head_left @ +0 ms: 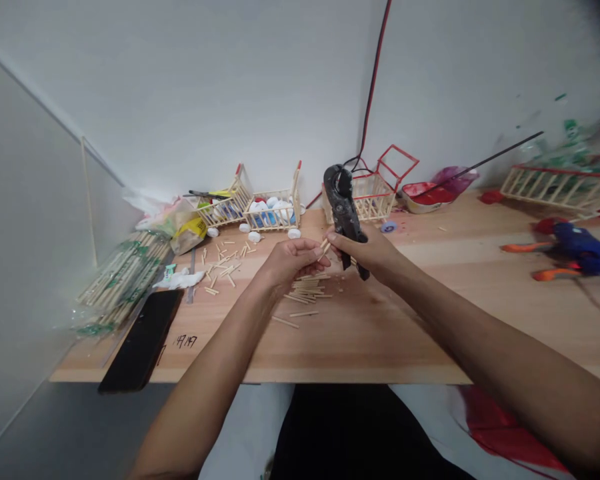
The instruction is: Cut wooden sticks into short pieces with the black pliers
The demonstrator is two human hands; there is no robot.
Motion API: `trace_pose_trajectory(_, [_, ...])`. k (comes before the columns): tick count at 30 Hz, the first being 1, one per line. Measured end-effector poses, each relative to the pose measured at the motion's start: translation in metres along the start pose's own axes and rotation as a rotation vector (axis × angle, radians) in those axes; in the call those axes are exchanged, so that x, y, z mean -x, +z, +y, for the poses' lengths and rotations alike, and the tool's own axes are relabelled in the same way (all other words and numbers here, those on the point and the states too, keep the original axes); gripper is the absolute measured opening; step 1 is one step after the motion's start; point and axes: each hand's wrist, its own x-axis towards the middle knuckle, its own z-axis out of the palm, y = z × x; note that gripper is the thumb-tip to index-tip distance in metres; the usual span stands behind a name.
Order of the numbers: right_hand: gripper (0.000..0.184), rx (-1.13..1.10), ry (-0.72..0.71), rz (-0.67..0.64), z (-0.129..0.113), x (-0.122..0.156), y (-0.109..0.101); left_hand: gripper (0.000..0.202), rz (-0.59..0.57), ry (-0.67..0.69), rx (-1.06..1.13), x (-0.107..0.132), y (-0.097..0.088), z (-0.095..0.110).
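My right hand (367, 250) is closed round the handles of a black cutting tool (343, 207), whose jaws point up and away. My left hand (291, 259) is closed in a pinch on a short wooden stick (325, 248), held against the tool's lower part. Both hands hover just above a small pile of cut wooden sticks (307, 288) on the wooden tabletop (380, 333). More short stick pieces (225, 261) lie scattered to the left.
Small stick-built crates (273, 203) with white pieces stand at the back, beside a red-edged crate (375, 190) and a red paint dish (423, 195). A blue glue gun (573, 248) lies at right. Bundled sticks (125, 273) and a black phone (143, 340) are at left.
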Motion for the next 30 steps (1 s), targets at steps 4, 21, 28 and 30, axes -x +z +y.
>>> trace_pose_trajectory(4, [0.028, 0.044, -0.025, 0.008, 0.002, -0.001, 0.0, 0.036, -0.025, -0.064, 0.004, 0.001, -0.002, -0.001])
trace_pose_trajectory(21, [0.017, 0.297, -0.215, 0.047, 0.006, 0.0, 0.003, 0.028, -0.033, -0.098, -0.021, 0.002, -0.002, 0.0])
trace_pose_trajectory(28, [0.03, 0.075, -0.078, -0.011, -0.003, 0.002, -0.002, 0.03, -0.022, -0.011, 0.023, 0.004, -0.002, 0.003])
trace_pose_trajectory(30, [0.029, 0.103, -0.095, -0.014, -0.005, 0.002, -0.003, 0.031, -0.014, -0.007, 0.025, 0.004, -0.002, 0.004])
